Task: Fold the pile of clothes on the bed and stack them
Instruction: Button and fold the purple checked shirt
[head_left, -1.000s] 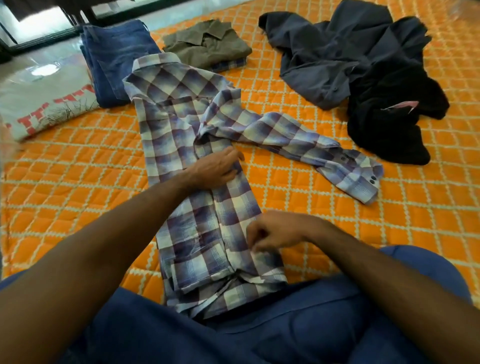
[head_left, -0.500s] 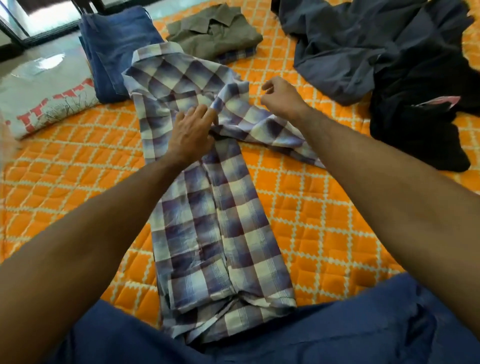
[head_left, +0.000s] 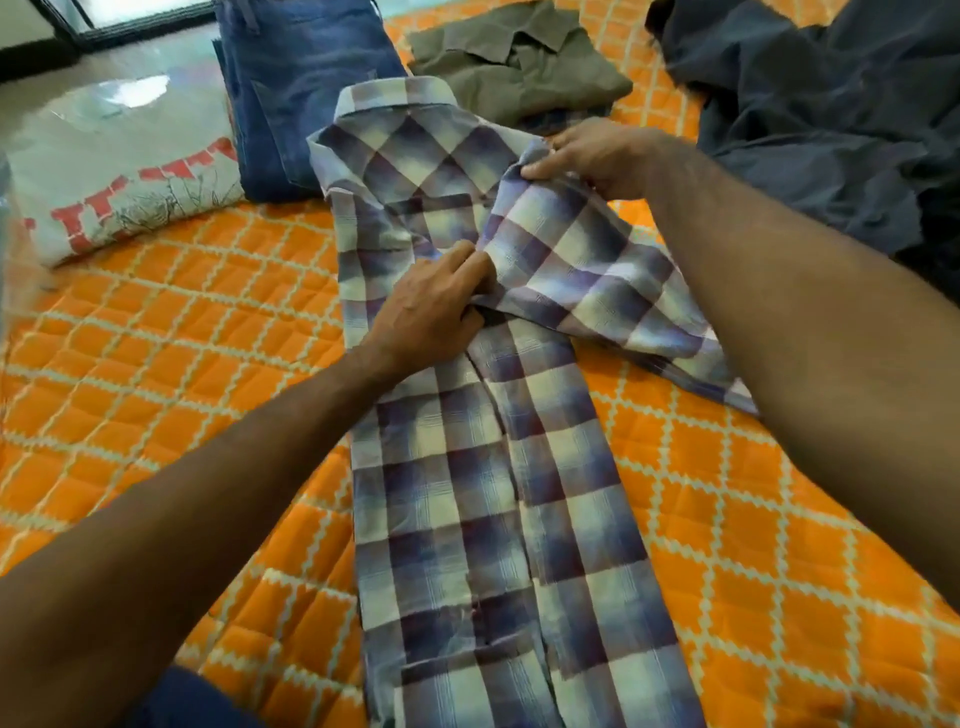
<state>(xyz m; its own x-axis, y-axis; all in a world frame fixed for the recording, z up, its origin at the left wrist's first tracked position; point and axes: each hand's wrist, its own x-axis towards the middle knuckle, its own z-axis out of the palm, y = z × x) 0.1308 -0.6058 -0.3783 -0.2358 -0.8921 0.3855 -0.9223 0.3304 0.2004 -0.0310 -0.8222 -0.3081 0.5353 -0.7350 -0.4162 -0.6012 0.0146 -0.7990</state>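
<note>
In the head view, a plaid shirt (head_left: 483, 467) is laid lengthwise on the orange quilted bed (head_left: 156, 364), running from the collar at upper centre of the frame down to the bottom edge. Its right sleeve (head_left: 597, 280) is being drawn across the body. The sleeve's fabric near the shoulder is pinched by the right hand (head_left: 592, 156), fingers curled round a raised fold, at upper centre right. The left hand (head_left: 436, 312), at the centre of the frame, is pressed on the shirt front where the sleeve meets the body; its fingertips are tucked into the cloth there, so the fold appears to be gripped rather than merely held flat.

Along the top of the frame, finished work is seen: folded jeans (head_left: 296, 83) at upper left centre, touching the shirt's collar side, and a folded olive shirt (head_left: 519, 67) just beside them. A pale printed garment (head_left: 114, 176) is lying at the left edge.

At upper right, dark garments (head_left: 805, 114) are still heaped loose and unfolded.

The task is judged to be roughly midway: two or three pieces folded, the plaid shirt partly folded with its sleeve not yet laid in, the dark heap untouched, and nothing yet gathered into one stack.
</note>
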